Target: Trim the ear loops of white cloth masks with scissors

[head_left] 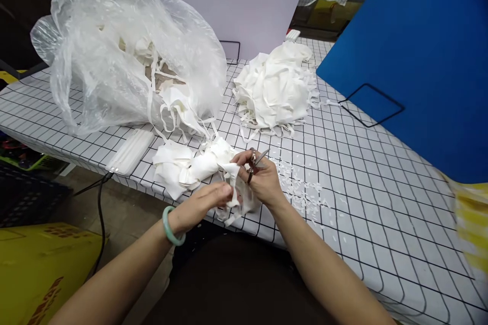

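— Where does the white fabric piece (232, 198) lie against the two hands?

— Just below the middle of the frame, at the near edge of the grid-patterned table (366, 198); it sits between the hands and touches both; the left hand (204, 203) has its fingers pinched together on the lower part, and the right hand (263, 180) is closed round a small pair of scissors (256, 160), its fingertips also on the upper edge of the cloth.

— Which way do the blades point?

— Up and to the right, away from the cloth; the tips stand clear above the knuckles; the cloth hangs below and to the left of them, its long run roughly from upper right to lower left; the right hand is the nearer to the blades, the left the nearer to the loose tail of the fabric.

— And around them?

— A small heap of white pieces (186, 165) just beside the left hand, touching the held piece as far as I can tell; a clear plastic bag (125, 51) full of more in the upper left; a second pile (274, 86) above centre; tiny white clippings (301, 188) strewn right of the right hand; a green bangle (170, 226) on the left wrist.

— Any writing?

— Dark print on a yellow box (46, 274) at lower left; too skewed to read; no brand legible anywhere.
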Action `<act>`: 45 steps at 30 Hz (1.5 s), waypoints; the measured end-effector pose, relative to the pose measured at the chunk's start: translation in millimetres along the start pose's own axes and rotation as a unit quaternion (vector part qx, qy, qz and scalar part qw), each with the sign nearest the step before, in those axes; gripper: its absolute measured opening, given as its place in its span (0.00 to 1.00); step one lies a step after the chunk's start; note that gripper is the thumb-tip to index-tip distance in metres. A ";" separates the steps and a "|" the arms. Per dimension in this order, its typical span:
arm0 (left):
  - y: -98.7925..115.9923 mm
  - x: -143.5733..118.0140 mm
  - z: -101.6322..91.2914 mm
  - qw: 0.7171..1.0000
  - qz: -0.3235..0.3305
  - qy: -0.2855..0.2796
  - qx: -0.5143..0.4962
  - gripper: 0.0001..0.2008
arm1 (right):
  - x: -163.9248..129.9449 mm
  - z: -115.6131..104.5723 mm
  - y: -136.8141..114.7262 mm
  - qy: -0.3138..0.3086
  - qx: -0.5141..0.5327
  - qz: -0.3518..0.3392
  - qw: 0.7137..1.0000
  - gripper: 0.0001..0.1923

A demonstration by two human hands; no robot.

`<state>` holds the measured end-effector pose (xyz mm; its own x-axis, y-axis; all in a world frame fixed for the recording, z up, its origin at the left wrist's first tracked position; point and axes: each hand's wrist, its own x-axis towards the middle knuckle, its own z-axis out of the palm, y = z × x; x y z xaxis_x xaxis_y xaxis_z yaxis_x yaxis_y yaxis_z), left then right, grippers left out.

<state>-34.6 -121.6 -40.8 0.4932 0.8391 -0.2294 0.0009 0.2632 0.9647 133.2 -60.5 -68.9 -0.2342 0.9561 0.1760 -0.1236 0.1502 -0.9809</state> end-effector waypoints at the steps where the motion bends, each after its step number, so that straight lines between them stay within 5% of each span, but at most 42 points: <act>1: -1.2 5.8 1.9 0.998 0.009 0.022 -0.058 0.16 | -0.2 0.5 -3.3 -0.004 0.009 0.013 1.000 0.09; 6: -0.3 20.8 9.4 0.985 0.004 0.101 -0.141 0.13 | -0.4 -9.2 -16.4 0.007 -0.018 0.020 1.000 0.13; 10: 8.9 12.1 8.7 0.991 0.063 0.115 0.024 0.14 | -2.4 -18.3 -17.4 0.006 -0.047 0.051 0.998 0.13; 15: 16.6 9.7 11.2 0.935 0.231 0.206 0.173 0.12 | -17.4 -1.2 -12.7 -0.024 0.020 0.146 0.989 0.22; 20: 7.8 18.3 15.6 0.962 0.183 0.200 0.016 0.15 | -36.7 5.3 -18.4 -0.059 -0.009 0.137 0.989 0.21; 28: 9.1 13.2 26.3 0.949 0.221 0.203 0.101 0.17 | -53.0 -34.6 -37.2 -0.121 -0.299 0.029 0.946 0.22; 45: 4.5 15.8 33.9 0.931 0.265 0.164 0.190 0.15 | -58.6 -39.3 -41.1 -0.128 -0.284 0.046 0.949 0.30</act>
<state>2.7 -123.3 -35.8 0.2205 0.9195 0.3254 0.1719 -0.3650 0.9150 189.9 -112.8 -42.2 -0.4552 0.8899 0.0302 0.4310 0.2499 -0.8670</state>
